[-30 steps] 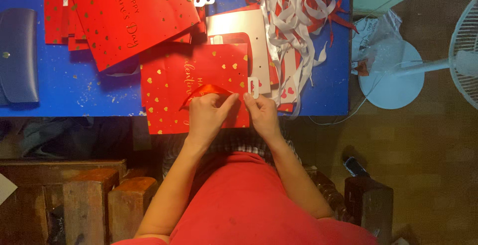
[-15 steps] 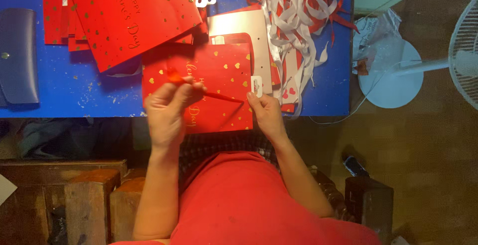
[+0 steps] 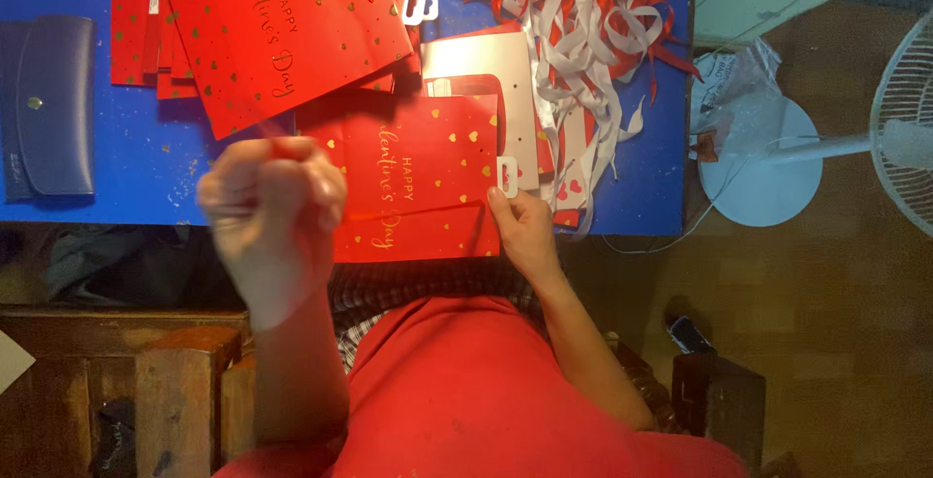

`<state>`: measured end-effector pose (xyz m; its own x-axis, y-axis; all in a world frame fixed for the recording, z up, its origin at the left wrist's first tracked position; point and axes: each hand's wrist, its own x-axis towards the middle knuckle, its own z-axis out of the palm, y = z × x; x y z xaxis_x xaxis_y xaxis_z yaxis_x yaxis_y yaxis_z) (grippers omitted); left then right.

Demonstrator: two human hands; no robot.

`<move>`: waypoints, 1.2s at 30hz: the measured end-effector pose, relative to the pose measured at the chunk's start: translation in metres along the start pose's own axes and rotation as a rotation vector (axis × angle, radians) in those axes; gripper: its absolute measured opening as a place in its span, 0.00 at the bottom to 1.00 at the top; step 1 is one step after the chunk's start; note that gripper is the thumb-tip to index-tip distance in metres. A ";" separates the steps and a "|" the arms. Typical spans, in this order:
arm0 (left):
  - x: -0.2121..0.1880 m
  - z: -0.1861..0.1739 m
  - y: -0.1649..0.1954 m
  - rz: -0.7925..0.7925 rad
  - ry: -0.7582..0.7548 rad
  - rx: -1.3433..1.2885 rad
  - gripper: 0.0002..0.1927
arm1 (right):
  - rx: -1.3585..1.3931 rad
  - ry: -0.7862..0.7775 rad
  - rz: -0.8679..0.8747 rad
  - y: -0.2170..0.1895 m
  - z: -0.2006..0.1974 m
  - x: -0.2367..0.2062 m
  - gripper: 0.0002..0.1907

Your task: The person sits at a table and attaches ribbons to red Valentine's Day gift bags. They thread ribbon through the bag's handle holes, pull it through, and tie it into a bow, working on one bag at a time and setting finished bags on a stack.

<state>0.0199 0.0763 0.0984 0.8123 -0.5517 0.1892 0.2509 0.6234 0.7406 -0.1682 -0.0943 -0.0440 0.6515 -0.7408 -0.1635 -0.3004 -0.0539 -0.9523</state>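
Bag [image 3: 413, 187], red with gold hearts, flat at blue table [image 3: 126, 211] near edge. Left hand [image 3: 272, 216] clenched, blurred, pinching thin red ribbon [image 3: 418, 212] stretched across bag. Right hand [image 3: 520, 230] grips bag's right edge beside white tag [image 3: 507, 176]. More red bags [image 3: 282, 31] stacked behind; ribbon heap [image 3: 588, 41] right; dark wallet [image 3: 49, 104] left.

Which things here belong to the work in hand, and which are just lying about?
In hand:
- left hand, raised, pulling a red ribbon
- right hand, pinning the red gift bag
- stack of red bags
- ribbon pile

Lying about:
- dark wallet
- white fan
- blue table
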 end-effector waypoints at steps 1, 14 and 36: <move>0.001 0.003 -0.002 -0.075 -0.017 0.055 0.07 | -0.032 0.010 0.000 -0.004 0.000 0.000 0.19; 0.003 -0.020 -0.119 -0.394 -0.252 0.877 0.11 | -0.248 0.003 -0.159 -0.070 -0.014 -0.016 0.23; 0.006 -0.031 -0.140 -0.645 -0.370 0.447 0.16 | -0.212 -0.063 -0.205 -0.065 -0.012 -0.015 0.26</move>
<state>0.0063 0.0032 -0.0240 0.3399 -0.9155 -0.2151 0.3099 -0.1069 0.9447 -0.1671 -0.0873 0.0233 0.7536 -0.6573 0.0049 -0.2924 -0.3420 -0.8931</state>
